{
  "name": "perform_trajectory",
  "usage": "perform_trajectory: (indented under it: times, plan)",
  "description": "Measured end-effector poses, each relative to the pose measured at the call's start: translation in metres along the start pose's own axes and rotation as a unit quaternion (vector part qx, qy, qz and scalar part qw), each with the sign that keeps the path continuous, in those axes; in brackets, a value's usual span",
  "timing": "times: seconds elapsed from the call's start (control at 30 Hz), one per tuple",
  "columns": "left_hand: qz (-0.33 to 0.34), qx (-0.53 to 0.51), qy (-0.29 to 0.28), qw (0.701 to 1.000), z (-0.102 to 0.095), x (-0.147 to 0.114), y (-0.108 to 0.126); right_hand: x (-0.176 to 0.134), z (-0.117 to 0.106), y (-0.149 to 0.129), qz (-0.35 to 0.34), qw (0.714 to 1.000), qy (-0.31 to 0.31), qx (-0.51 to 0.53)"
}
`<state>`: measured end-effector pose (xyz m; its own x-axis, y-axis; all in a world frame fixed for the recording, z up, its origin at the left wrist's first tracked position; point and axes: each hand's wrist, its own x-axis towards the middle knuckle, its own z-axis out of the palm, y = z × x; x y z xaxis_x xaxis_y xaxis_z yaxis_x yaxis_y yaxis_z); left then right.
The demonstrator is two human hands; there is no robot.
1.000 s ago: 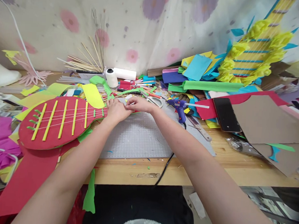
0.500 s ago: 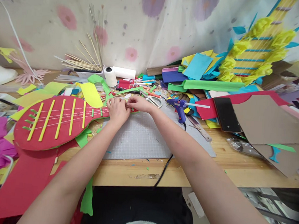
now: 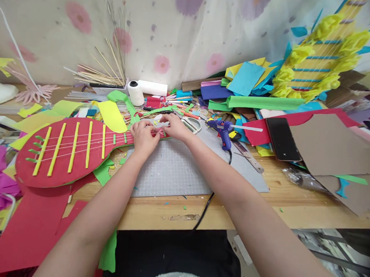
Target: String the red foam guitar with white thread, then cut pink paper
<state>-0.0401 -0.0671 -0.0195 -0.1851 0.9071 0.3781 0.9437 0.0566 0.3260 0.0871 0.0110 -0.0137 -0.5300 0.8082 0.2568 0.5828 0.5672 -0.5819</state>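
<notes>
Left hand (image 3: 145, 138), fingers bent over the guitar (image 3: 80, 157), apparently steadies it for the right hand (image 3: 174, 128); whether either pinches, I cannot tell.

Red toy guitar (image 3: 65, 151), yellow strips (image 3: 73, 147); purple glue gun (image 3: 224, 136); grey gridded mat (image 3: 173, 169).

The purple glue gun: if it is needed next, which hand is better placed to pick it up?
Probably right: the right hand is nearer to the glue gun, which lies on that side; the left hand is farther, at the neck of the red guitar.
</notes>
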Motion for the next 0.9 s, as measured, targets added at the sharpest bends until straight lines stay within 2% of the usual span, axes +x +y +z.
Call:
perform_trajectory:
  times: [0.07,0.13,0.27,0.47,0.73,0.9]
  plan:
    - [-0.022,-0.016,-0.02,0.999,0.0,0.003,-0.001,-0.01,-0.001,0.0,-0.019,0.999,0.045,0.005]
    - [-0.037,-0.029,-0.041,0.998,0.0,0.007,-0.002,-0.02,-0.001,-0.001,-0.034,0.997,0.064,0.014]
    - [-0.047,-0.06,-0.081,0.994,-0.001,0.015,-0.005,-0.033,0.004,-0.002,-0.04,0.997,0.068,0.023]
    - [-0.053,-0.083,-0.145,0.985,-0.003,0.023,-0.006,-0.034,0.014,0.002,-0.018,0.997,0.074,0.007]
    - [-0.07,-0.1,-0.149,0.981,-0.001,0.025,-0.007,-0.038,0.011,-0.002,-0.062,0.994,0.088,-0.016]
    - [-0.064,-0.097,-0.129,0.985,0.001,0.024,-0.008,-0.036,0.012,-0.002,-0.057,0.994,0.087,-0.02]
